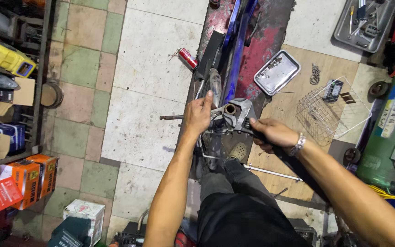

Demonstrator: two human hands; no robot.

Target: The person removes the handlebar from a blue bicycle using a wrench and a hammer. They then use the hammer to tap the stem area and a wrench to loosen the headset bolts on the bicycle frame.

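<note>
The short rust-brown steel tube end [230, 109], open mouth facing up, stands at the middle of the frame on the blue-and-red motorcycle chassis [239, 41], whose long axis runs away from the person toward the top of the view. The large grey steel adjustable wrench [239, 113] has its head set around that tube, and its handle extends from the tube toward the right and slightly nearer the person. The right hand [273, 133] is closed around that handle, fingers wrapped tight. The left hand [198, 115] lies just left of the tube, fingers together and pressed flat on the frame parts there, forefinger pointing up; both hands are about equally near the tube. Right of the tube and farther off, a shallow polished steel tray [277, 72] holds a few small fasteners. Right of the tube, a white wire basket [332, 112] holds a dark boxy item. A red spray can [188, 58] lies on the tiles up-left of the tube.
</note>
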